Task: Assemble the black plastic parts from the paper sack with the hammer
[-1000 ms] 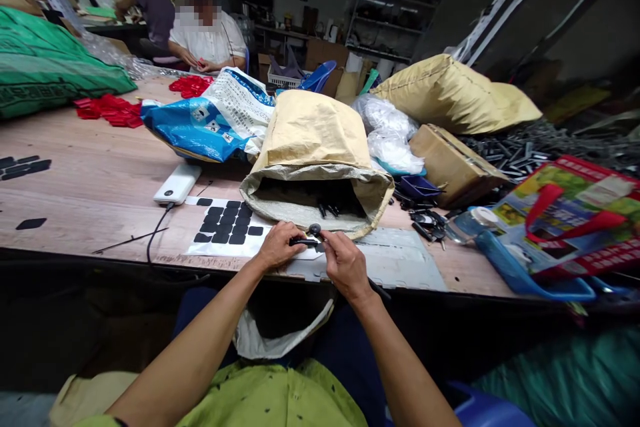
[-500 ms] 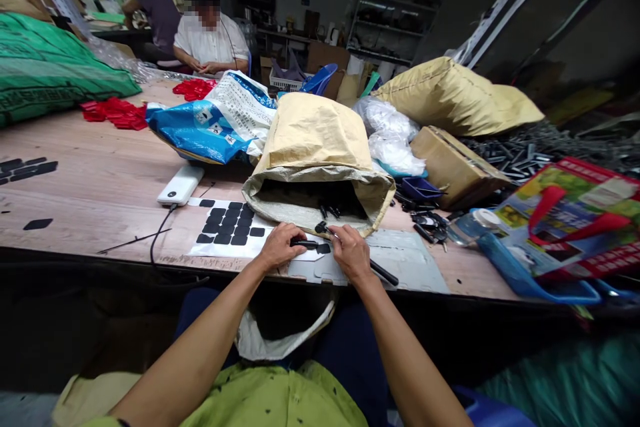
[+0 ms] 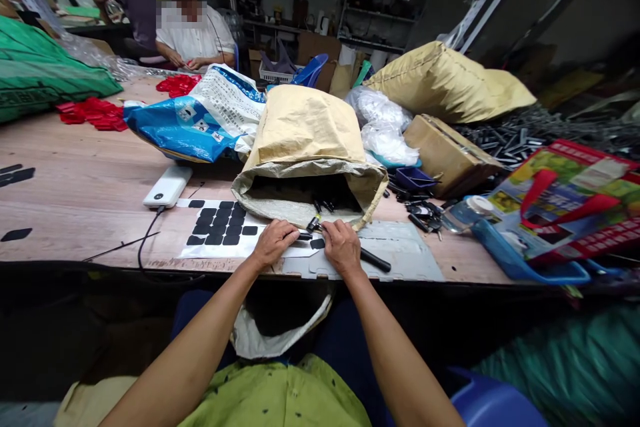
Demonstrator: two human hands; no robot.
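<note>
My left hand [image 3: 274,242] is closed on a small black rod-like piece [image 3: 304,237] whose tip shows past the fingers, low over a grey board [image 3: 395,250] at the table's front. My right hand [image 3: 342,245] grips a small hammer [image 3: 376,260]; its black handle sticks out to the lower right, and its head is close to the black piece. Whether the two touch, I cannot tell. Left of my hands lies a white sheet [image 3: 240,250] with rows of black rounded patches [image 3: 220,223]. Just behind, a tan sack [image 3: 307,123] lies with its mouth towards me, several black pieces inside.
A white power bank [image 3: 167,187] with a black cable is at the left. Behind it lies a blue-and-white bag [image 3: 195,117]. On the right are a water bottle [image 3: 467,213], a blue tray [image 3: 525,270] and a colourful bag [image 3: 565,207]. Two people sit across the table.
The view has shifted, so the table's things appear further left and slightly higher. The hammer's head has turned and sits nearer the left hand. Both hands keep their hold.
</note>
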